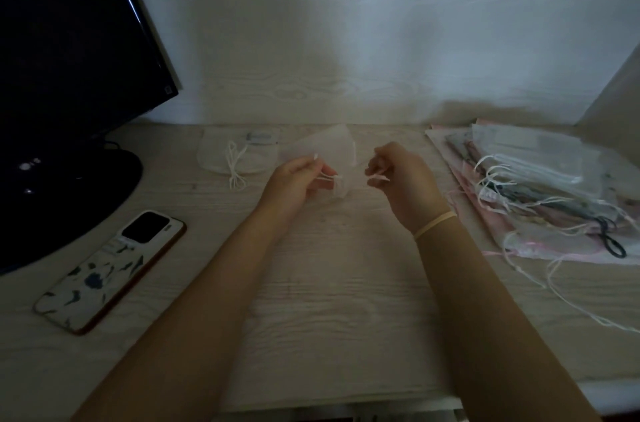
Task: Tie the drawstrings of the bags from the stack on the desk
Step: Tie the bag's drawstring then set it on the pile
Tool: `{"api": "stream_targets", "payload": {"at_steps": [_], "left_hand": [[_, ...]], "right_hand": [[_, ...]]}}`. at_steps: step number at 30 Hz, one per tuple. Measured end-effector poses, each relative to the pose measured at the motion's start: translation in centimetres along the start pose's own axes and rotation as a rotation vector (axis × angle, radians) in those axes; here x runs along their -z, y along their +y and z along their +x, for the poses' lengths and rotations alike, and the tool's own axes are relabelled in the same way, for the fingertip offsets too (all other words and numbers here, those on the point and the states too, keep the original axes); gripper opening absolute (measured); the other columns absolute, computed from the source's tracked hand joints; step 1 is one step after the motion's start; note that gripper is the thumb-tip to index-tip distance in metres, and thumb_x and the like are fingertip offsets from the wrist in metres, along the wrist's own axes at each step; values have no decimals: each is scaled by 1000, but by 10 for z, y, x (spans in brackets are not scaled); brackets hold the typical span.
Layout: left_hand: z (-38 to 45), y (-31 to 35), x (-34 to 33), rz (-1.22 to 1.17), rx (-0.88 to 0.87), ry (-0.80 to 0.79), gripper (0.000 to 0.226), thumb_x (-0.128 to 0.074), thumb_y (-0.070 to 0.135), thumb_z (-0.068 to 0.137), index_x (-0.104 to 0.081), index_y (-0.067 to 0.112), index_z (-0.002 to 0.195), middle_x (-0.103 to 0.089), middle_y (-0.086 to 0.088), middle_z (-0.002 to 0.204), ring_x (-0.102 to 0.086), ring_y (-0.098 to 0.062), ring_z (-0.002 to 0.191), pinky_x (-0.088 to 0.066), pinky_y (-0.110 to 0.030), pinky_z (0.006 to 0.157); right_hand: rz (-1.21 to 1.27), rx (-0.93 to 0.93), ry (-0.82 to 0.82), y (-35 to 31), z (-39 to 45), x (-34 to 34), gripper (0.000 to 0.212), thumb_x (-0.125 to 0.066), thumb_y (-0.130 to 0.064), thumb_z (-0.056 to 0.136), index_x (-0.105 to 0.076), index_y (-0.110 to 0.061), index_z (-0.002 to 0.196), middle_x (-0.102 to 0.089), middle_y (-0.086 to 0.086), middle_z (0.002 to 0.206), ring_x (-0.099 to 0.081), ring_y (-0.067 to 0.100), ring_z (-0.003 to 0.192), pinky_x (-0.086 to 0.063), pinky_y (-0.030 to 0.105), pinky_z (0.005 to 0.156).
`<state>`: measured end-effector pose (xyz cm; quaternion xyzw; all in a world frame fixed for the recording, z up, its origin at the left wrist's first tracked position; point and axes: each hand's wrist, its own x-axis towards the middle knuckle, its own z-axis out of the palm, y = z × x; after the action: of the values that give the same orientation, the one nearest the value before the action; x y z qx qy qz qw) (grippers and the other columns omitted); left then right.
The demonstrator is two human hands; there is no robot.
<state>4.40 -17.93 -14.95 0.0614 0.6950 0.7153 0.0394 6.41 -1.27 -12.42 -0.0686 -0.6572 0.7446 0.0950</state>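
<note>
A sheer white drawstring bag [329, 148] hangs in the air above the middle of the desk, between my hands. My left hand [294, 182] pinches its white drawstring on the left side. On the right, my right hand [398, 179] pinches the other end of the string. A white knot or gather of the string [337, 179] sits between the two hands. The stack of bags [540, 179], white and pink with loose strings trailing off, lies at the right of the desk. One white bag [239, 153] with its strings tied lies flat at the back, left of centre.
A dark monitor [69, 51] on its stand fills the left. A phone [110, 266] in a patterned case lies face down at front left. A black hair tie [611, 238] rests on the stack. The wall stands close behind the wooden desk [329, 283].
</note>
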Motion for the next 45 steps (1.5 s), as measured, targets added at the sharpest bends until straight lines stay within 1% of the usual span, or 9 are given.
{"api": "stream_targets", "payload": {"at_steps": [4, 6, 8, 12, 19, 22, 27, 33, 45], "left_hand": [[1, -5, -1, 53, 2, 31, 33, -55, 19, 96, -72, 18, 69, -74, -4, 85, -68, -21, 87, -47, -43, 97], [0, -6, -1, 17, 9, 17, 31, -51, 16, 98, -68, 15, 71, -74, -2, 85, -68, -18, 86, -47, -38, 95], [-1, -4, 2, -199, 64, -16, 32, -43, 14, 101, -59, 12, 73, -74, -4, 83, -71, -16, 81, -48, -31, 85], [0, -3, 12, -590, 179, -6, 31, -37, 18, 102, -49, 16, 73, -69, 1, 66, -71, -13, 70, -42, -25, 67], [3, -5, 11, 19, -28, 153, 19, -55, 16, 93, -60, 14, 75, -43, 6, 49, -41, -12, 48, -26, -22, 45], [5, -10, 17, 388, -90, 289, 4, -64, 23, 83, -65, 20, 82, -61, 1, 71, -59, -20, 72, -45, -32, 65], [1, -7, 14, 735, -284, 391, 61, -62, 31, 68, -52, 17, 127, -55, -8, 123, -48, -28, 117, -39, -37, 99], [-4, -7, 4, 1016, -472, 91, 30, -73, 37, 77, -66, 25, 104, -63, 7, 91, -58, -14, 88, -46, -33, 81], [-5, -11, -1, 831, -300, 71, 9, -60, 28, 91, -58, 21, 86, -61, 4, 79, -58, -20, 77, -46, -32, 71]], "right_hand": [[422, -46, -103, -3, -1, 3, 33, -46, -4, 89, -57, -8, 59, -59, 5, 58, -60, 24, 73, -49, 35, 81], [499, -117, -172, -2, -6, 2, 32, -44, -4, 88, -47, -10, 58, -48, 6, 52, -52, 23, 55, -51, 36, 68], [86, -27, -85, 6, -5, 2, 32, -49, -7, 86, -37, -14, 57, -33, 3, 48, -32, 17, 42, -34, 28, 47], [-784, 253, 57, 15, -1, 1, 35, -57, -12, 79, -34, -15, 54, -31, 1, 53, -33, 16, 54, -26, 29, 51], [-1024, 269, -172, 24, -3, 8, 17, -70, -27, 75, -57, -19, 83, -61, 0, 81, -54, 17, 74, -41, 26, 66], [-1042, 307, -151, 27, -1, 9, 14, -71, -23, 77, -59, -22, 81, -58, -5, 73, -53, 13, 70, -37, 22, 65], [-1040, 304, -100, 25, 0, 2, 4, -70, -21, 81, -67, -18, 81, -57, -2, 72, -53, 14, 71, -34, 21, 64], [-1007, 397, -31, 22, -4, -4, 10, -71, -25, 81, -70, -16, 84, -54, -4, 70, -49, 10, 66, -31, 18, 62], [-936, 392, 53, 24, -4, -8, 11, -70, -28, 81, -66, -18, 82, -53, -6, 65, -51, 11, 65, -34, 23, 61]]}}
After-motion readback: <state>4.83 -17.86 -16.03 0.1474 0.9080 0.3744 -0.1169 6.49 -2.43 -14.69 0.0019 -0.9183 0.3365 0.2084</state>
